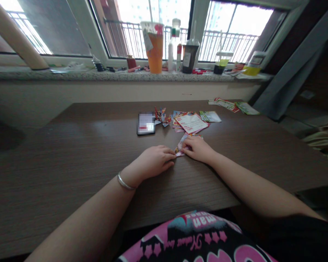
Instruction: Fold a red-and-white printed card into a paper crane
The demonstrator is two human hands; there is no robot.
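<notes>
A small piece of printed paper (179,148) with folded, slanting edges lies on the brown table in front of me. My right hand (198,147) rests over its right part, fingers curled and pressed onto it. Partly under that hand, the paper's far end is hidden. My left hand (158,159) lies palm down on the table, fingers stretched toward the paper, their tips touching its near left corner. The left thumb sits apart from the fingers. Just beyond the right hand is a stack of printed cards (191,122), the top one white with a red border.
A phone (145,123) with a blurred screen lies beyond my left hand, beside folded colourful paper pieces (162,116). Green-edged cards (210,116) and more printed sheets (226,104) lie farther right. Drink cups, including an orange one (155,52), and bottles stand on the windowsill (112,75).
</notes>
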